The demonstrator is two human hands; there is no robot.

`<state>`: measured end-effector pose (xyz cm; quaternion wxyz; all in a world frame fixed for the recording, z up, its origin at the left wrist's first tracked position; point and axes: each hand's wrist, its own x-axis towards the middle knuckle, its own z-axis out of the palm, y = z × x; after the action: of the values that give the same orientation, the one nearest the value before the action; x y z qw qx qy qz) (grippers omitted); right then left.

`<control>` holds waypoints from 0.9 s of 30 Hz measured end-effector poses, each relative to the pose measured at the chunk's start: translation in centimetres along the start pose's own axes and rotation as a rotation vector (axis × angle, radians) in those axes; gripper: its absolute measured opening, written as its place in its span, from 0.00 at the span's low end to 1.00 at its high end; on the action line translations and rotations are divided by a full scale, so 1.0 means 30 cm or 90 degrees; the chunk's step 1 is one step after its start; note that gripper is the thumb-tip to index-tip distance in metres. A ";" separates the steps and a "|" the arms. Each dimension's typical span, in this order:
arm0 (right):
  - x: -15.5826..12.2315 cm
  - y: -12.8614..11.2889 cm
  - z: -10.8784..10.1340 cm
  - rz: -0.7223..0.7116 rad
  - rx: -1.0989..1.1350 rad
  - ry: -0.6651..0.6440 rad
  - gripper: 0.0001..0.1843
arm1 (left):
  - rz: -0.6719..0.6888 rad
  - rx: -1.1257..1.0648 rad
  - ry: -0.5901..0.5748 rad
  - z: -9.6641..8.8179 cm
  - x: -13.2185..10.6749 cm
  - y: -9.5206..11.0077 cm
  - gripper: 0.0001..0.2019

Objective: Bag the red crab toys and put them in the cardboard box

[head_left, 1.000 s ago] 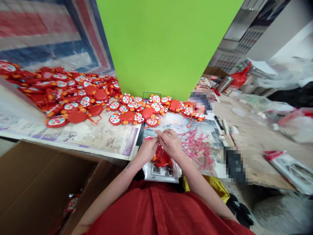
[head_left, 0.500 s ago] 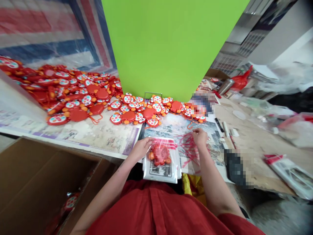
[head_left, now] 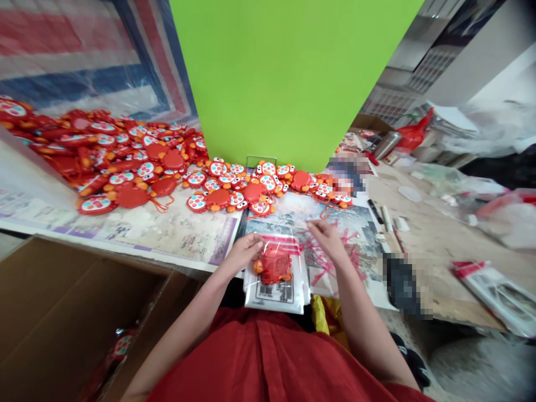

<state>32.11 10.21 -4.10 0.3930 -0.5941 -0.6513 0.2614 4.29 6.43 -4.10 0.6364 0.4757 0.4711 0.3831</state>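
Observation:
A clear plastic bag (head_left: 274, 301) with a pink striped top edge lies at the table's front edge, on a small stack of such bags. Inside it sits a red crab-shaped toy (head_left: 276, 268) with orange claws. My left hand (head_left: 243, 254) pinches the bag's upper left corner, fingers closed. To the right of the bag, my right hand (head_left: 329, 239) hovers with thumb and fingertips pressed together; anything in that pinch is too small to make out. Beneath and beside it spreads a loose heap of thin pink strips (head_left: 349, 245).
Several crab toys (head_left: 255, 192) lie in a row before a bright green panel (head_left: 293, 84). A larger pile (head_left: 134, 162) fills the left. An open cardboard box (head_left: 75, 296) stands at lower left. Markers (head_left: 387, 218) and another pink-edged bag (head_left: 494, 296) rest on the right.
My right hand has moved left from over the pink strips toward the bag's top edge. The left fingers have curled in more at the bag's corner.

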 end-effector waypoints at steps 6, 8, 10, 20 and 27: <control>-0.086 -0.061 0.118 0.072 0.286 -0.194 0.17 | -0.034 -0.042 0.003 0.003 0.001 0.019 0.22; -0.090 -0.059 0.116 0.083 0.327 -0.152 0.15 | -0.051 -0.052 0.005 -0.006 -0.004 0.026 0.23; -0.090 -0.054 0.101 0.081 0.346 -0.131 0.16 | -0.059 -0.073 -0.007 -0.016 -0.010 0.033 0.25; -0.103 -0.037 0.050 0.017 0.278 -0.150 0.07 | -0.058 -0.125 -0.034 -0.022 -0.028 0.062 0.13; -0.044 -0.025 0.071 -0.084 0.050 -0.209 0.15 | -0.012 0.023 0.029 -0.076 -0.043 0.115 0.22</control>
<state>29.91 9.05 -4.93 0.3208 -0.4835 -0.7335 0.3540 1.62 6.66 -0.70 0.6205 0.4739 0.4967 0.3790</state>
